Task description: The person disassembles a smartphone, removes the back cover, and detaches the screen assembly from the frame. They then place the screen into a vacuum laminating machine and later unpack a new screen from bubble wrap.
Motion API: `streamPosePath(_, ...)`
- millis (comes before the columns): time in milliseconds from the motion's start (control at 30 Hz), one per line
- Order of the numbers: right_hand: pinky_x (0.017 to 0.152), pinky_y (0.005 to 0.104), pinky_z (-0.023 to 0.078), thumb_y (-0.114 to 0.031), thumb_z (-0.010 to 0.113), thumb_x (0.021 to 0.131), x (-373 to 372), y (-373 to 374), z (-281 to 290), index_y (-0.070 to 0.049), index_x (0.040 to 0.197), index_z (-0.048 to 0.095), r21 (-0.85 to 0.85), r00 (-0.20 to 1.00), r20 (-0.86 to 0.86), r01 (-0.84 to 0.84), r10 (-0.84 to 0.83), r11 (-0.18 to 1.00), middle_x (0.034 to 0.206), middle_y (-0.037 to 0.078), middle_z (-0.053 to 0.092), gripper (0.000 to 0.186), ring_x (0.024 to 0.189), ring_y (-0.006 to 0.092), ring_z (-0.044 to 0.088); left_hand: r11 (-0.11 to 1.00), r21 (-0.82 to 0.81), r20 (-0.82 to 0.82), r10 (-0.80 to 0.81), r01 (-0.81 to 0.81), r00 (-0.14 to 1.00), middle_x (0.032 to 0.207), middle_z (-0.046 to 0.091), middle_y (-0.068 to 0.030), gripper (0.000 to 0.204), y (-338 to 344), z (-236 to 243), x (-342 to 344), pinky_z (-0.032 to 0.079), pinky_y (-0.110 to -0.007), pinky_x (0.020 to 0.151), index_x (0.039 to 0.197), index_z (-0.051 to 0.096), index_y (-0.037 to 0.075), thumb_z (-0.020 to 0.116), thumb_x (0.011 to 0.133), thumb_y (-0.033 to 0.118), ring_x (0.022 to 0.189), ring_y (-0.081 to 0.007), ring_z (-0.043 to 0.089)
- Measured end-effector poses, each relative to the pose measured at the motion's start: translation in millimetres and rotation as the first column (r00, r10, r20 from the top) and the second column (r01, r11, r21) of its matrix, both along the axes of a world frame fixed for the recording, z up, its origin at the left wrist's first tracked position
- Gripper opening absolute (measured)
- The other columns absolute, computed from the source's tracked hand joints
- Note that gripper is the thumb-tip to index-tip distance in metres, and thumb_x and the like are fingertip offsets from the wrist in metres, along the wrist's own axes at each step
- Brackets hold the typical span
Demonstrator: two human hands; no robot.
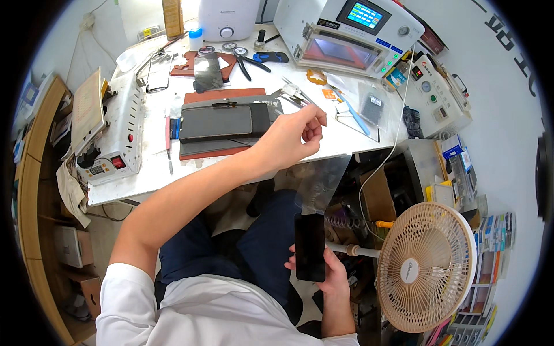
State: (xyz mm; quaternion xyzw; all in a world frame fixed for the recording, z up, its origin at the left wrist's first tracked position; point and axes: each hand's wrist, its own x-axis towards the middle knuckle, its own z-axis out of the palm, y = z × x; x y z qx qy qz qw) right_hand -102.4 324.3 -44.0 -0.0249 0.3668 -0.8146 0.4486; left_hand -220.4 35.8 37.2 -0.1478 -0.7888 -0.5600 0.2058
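1. Left hand [293, 137], right hand [334, 274]: bare, forearms [193, 187] bare too.
2. Shirt [213, 311]: white, loose, creased, below both hands.
3. Left sleeve [124, 297]: white, short, ends above elbow, well below left hand.
4. Right sleeve [341, 340]: white edge only, below right hand.
5. Trousers [268, 230]: dark navy, left of right hand.

Your left arm [190, 187] reaches up and across your front, elbow bent, wrist flexed, and your left hand [294, 135] hangs with its fingers loosely curled; lower down, your right forearm [338, 314] points upward, the right hand [335, 275] curled in a grip
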Motion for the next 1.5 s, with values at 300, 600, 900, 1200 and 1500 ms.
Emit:
streamPosePath(300, 0.106, 0.065, 0.038, -0.048, 0.056, 0.096, -3.4, 16.1, -21.6, 0.006, 0.145, 0.037, -0.097, 0.995, 0.103, 0.027, -0.017, 0.995, 0.136, 0.027, 0.052, 0.075, 0.115, 0.0354, 0.064, 0.995, -0.096, -0.026, 0.031, -0.033, 0.999, 0.086, 0.067, -0.0045, 0.022, -14.4, 29.9, -39.8, 0.053, -0.029, 0.077, 0.107, 0.058, 0.002, 0.064, 0.086, 0.005, 0.08, -0.0133, 0.064)
streamPosePath(600, 0.105, 0.0675, 0.036, -0.051, 0.055, 0.096, -1.1, 23.8, -16.9, 0.003, 0.148, 0.035, -0.172, 0.985, 0.164, 0.092, -0.063, 0.981, 0.134, 0.028, 0.052, 0.078, 0.115, 0.0364, 0.063, 0.907, -0.066, 0.054, 0.419, -0.415, 0.906, 0.093, 0.073, -0.0112, 0.022, -42.8, 28.6, -127.7, 0.054, -0.032, 0.081, 0.101, 0.07, 0.0, 0.067, 0.083, 0.013, 0.088, -0.0201, 0.069)
streamPosePath(900, 0.107, 0.0624, 0.04, -0.055, 0.051, 0.098, -9.6, 17.7, -9.9, 0.006, 0.148, 0.034, -0.337, 0.995, 0.076, 0.089, -0.067, 0.937, 0.14, 0.03, 0.047, 0.081, 0.119, 0.0354, 0.06, 0.681, -0.418, -0.289, 0.527, -0.601, 0.799, 0.102, 0.07, -0.0193, 0.029, -54.8, 25.5, -127.9, 0.054, -0.038, 0.083, 0.116, 0.066, 0.002, 0.062, 0.09, 0.013, 0.093, -0.0329, 0.068)
streamPosePath(1200, 0.109, 0.0557, 0.042, -0.035, 0.073, 0.087, -46.2, -16.9, 28.4, 0.009, 0.142, 0.04, -0.205, 0.978, -0.118, 0.145, -0.171, 0.968, 0.14, 0.028, 0.048, 0.077, 0.124, 0.0358, 0.056, 0.787, -0.117, -0.412, 0.517, -0.606, 0.75, 0.091, 0.068, -0.0104, 0.033, -50.5, 24.1, 98.8, 0.05, -0.036, 0.073, 0.112, 0.066, 0.002, 0.067, 0.08, -0.008, 0.081, -0.029, 0.064)
streamPosePath(1500, 0.113, 0.0442, 0.032, -0.026, 0.079, 0.078, -118.1, -95.9, 88.4, 0.006, 0.14, 0.049, 0.043, 0.52, -0.841, 0.343, -0.151, 0.938, 0.139, 0.021, 0.052, 0.076, 0.129, 0.0302, 0.05, 0.698, -0.229, -0.078, 0.682, -0.679, 0.727, 0.115, 0.063, -0.0158, 0.057, -99.3, -37.3, 213.9, 0.049, -0.036, 0.091, 0.134, 0.049, -0.001, 0.069, 0.081, -0.007, 0.1, -0.0266, 0.063)
